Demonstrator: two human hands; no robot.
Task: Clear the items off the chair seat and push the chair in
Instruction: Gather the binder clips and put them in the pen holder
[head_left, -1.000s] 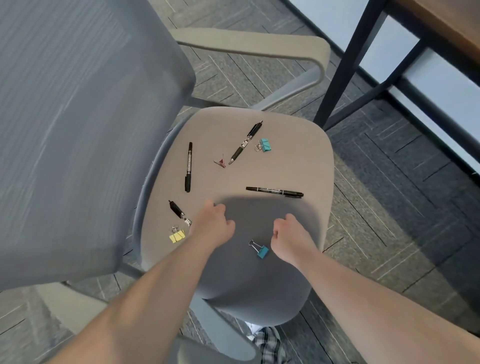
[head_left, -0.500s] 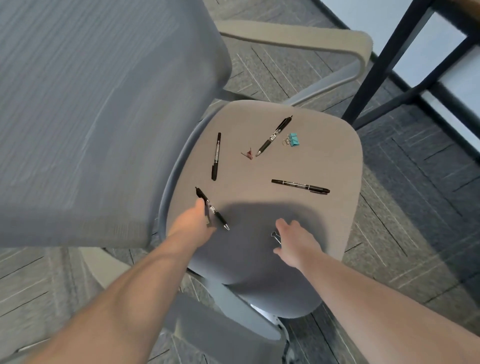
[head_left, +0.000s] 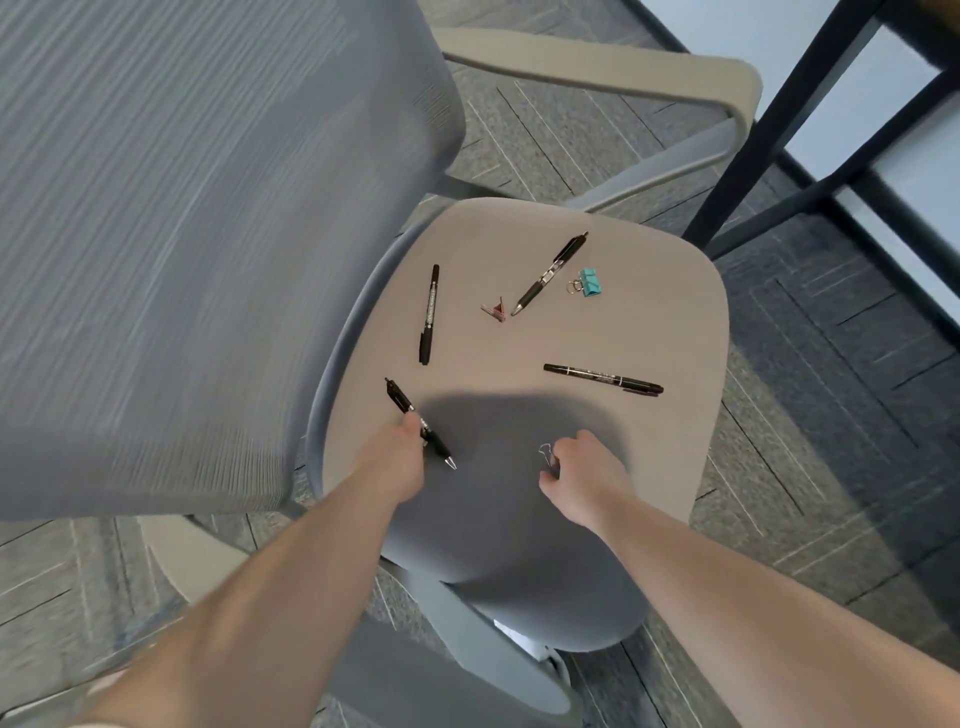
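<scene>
Since a moment ago my left hand (head_left: 400, 457) has lifted a pen (head_left: 420, 423) and my right hand (head_left: 576, 467) a binder clip (head_left: 546, 454) near the chair seat's (head_left: 649, 312) front edge, leaving three pens and two clips.

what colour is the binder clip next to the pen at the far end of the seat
Teal binder clip, head view.

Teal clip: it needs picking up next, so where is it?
Head view: the teal clip lies at the seat's far right, beside the upper pen.
</scene>
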